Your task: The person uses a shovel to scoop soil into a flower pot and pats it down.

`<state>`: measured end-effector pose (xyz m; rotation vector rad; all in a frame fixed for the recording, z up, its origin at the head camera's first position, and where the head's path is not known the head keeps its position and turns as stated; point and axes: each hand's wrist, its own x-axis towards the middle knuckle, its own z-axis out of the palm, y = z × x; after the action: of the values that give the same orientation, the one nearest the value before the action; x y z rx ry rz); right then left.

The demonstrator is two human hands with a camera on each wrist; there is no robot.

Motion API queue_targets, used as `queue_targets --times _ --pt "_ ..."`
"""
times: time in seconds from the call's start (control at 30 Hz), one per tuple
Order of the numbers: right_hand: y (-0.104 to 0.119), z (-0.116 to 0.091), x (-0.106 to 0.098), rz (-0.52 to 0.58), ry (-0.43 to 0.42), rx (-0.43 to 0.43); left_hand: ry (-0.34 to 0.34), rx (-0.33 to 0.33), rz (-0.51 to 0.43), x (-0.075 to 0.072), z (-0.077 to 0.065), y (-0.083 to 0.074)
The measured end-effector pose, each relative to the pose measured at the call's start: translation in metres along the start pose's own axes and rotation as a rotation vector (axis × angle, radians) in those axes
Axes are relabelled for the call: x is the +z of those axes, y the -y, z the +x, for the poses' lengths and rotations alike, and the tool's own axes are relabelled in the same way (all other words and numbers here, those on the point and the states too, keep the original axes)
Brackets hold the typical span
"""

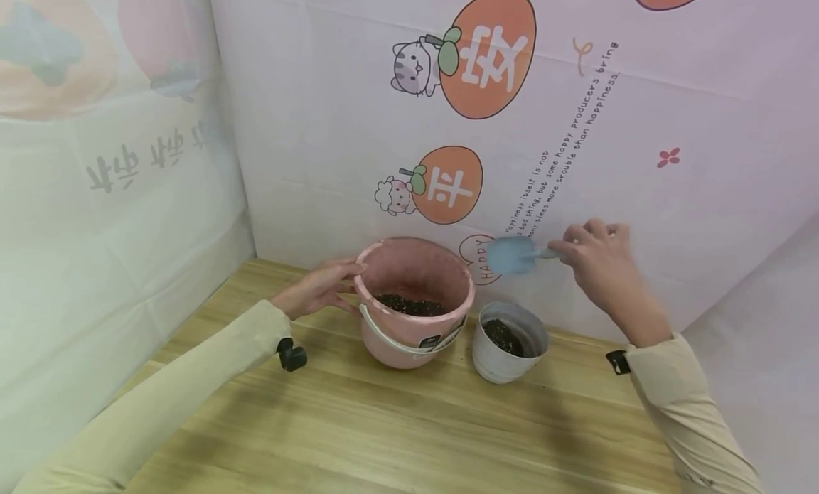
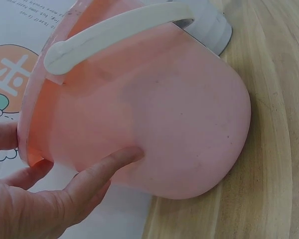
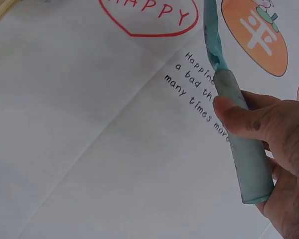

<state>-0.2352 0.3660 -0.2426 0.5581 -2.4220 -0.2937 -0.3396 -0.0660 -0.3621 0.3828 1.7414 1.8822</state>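
Observation:
A pink bucket (image 1: 409, 337) with a white handle stands on the table, tilted, with dark soil (image 1: 409, 305) inside. My left hand (image 1: 320, 288) grips its left rim; in the left wrist view, fingers (image 2: 97, 174) press against the outer wall. To the right of the bucket is a white pot (image 1: 499, 366), partly filled with dark soil (image 1: 504, 337). Above the pot, my right hand (image 1: 601, 263) holds a small blue-green trowel (image 1: 512, 255) by its handle. The blade is blurred in the head view. In the right wrist view, the thumb lies along the handle (image 3: 246, 164).
A wood-grain table (image 1: 358, 430) carries the bucket and the pot near its back edge. Behind them hangs a white printed cloth (image 1: 333, 124), close to both containers. Another cloth (image 1: 128, 245) covers the left side.

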Motion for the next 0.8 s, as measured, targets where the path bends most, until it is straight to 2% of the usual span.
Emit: queue_targets --times 0.3,0.5,0.67,0.8 --pt "0.019 0.021 0.006 0.005 -0.044 -0.044 0.009 -0.016 -0.01 0.0 0.004 -0.004" --pt "0.034 0.03 0.014 0.031 -0.07 -0.105 0.019 -0.006 -0.001 0.001 0.002 -0.005" --pt "0.048 0.036 0.027 0.053 -0.034 -0.144 0.019 -0.002 0.01 0.001 0.001 -0.005" --pt "0.06 0.042 0.036 0.002 0.012 -0.176 0.016 -0.007 0.022 0.001 0.001 -0.005"
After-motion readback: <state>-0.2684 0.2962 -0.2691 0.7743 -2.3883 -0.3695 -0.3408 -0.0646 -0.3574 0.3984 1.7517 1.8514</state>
